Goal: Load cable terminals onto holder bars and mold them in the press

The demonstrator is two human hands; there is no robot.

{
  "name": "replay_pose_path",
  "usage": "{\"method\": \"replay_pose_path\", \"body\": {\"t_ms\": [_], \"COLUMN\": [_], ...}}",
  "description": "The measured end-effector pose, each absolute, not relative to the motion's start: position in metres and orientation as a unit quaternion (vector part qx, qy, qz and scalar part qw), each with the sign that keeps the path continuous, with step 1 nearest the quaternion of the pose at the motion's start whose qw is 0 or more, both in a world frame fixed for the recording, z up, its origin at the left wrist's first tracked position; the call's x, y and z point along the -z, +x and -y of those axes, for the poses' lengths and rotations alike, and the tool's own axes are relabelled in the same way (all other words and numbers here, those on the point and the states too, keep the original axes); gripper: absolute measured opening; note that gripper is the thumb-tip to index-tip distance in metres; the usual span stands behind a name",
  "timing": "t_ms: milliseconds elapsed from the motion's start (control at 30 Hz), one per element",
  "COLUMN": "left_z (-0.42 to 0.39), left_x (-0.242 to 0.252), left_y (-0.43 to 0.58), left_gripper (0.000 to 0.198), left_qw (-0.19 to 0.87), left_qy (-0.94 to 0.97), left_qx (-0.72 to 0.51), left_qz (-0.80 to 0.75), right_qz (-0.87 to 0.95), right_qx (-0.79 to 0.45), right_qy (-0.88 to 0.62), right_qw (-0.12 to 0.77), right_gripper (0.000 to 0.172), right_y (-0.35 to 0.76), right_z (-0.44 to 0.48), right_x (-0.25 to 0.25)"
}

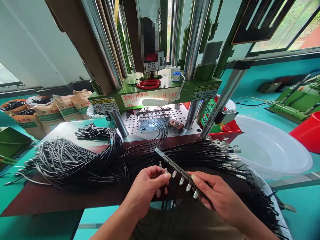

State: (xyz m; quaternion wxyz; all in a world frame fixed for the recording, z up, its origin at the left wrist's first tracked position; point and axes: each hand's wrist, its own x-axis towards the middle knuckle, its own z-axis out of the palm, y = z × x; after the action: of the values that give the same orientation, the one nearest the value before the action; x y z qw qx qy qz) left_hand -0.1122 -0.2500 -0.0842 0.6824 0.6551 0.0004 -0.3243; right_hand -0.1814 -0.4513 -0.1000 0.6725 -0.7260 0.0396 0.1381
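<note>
My right hand [211,190] grips the lower end of a dark metal bar [172,163] that slants up to the left. Several silver cable connectors [181,181] stick out along its lower edge. My left hand [150,186] pinches a black cable with a silver connector [160,166] between thumb and fingers, close beside the bar. A second connector tip shows by the thumb. Cable lengths hang below my left hand. Behind the hands, a bundle of black cables [190,155] lies across the brown table edge, its silver ends to the right.
A green press [112,95] with chrome columns stands ahead; cables run into a fixture [153,121] on its perforated plate. A large cable coil [67,160] lies left. Red-handled pliers [148,84] rest on the press. A white tub [270,143] stands right, paper sacks [48,115] at the far left.
</note>
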Motion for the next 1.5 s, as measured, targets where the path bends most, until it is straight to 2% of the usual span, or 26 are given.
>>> {"method": "replay_pose_path", "body": {"t_ms": [133,300,1233,1400,1500], "left_z": [0.252,0.255,0.257,0.253,0.244], "left_x": [0.088,0.090,0.094,0.094,0.091], "left_y": [-0.110,-0.108,-0.104,-0.103,-0.102], "left_gripper": [0.033,0.026,0.019,0.024,0.029], "left_qw": [0.641,0.633,0.611,0.604,0.641], "left_qy": [0.708,0.726,0.736,0.742,0.714], "left_qx": [0.295,0.270,0.288,0.291,0.278], "left_qz": [-0.006,-0.013,-0.046,-0.010,0.031], "right_qz": [-0.025,-0.023,0.004,0.009,0.002], "right_qx": [-0.137,-0.146,-0.159,-0.153,-0.146], "right_qy": [-0.733,-0.732,-0.763,-0.759,-0.749], "right_qw": [0.666,0.665,0.626,0.633,0.646], "right_gripper": [0.046,0.048,0.046,0.045,0.045], "right_y": [-0.180,-0.181,-0.179,-0.179,-0.179], "right_z": [0.452,0.452,0.452,0.451,0.452], "right_x": [0.099,0.099,0.103,0.104,0.103]}}
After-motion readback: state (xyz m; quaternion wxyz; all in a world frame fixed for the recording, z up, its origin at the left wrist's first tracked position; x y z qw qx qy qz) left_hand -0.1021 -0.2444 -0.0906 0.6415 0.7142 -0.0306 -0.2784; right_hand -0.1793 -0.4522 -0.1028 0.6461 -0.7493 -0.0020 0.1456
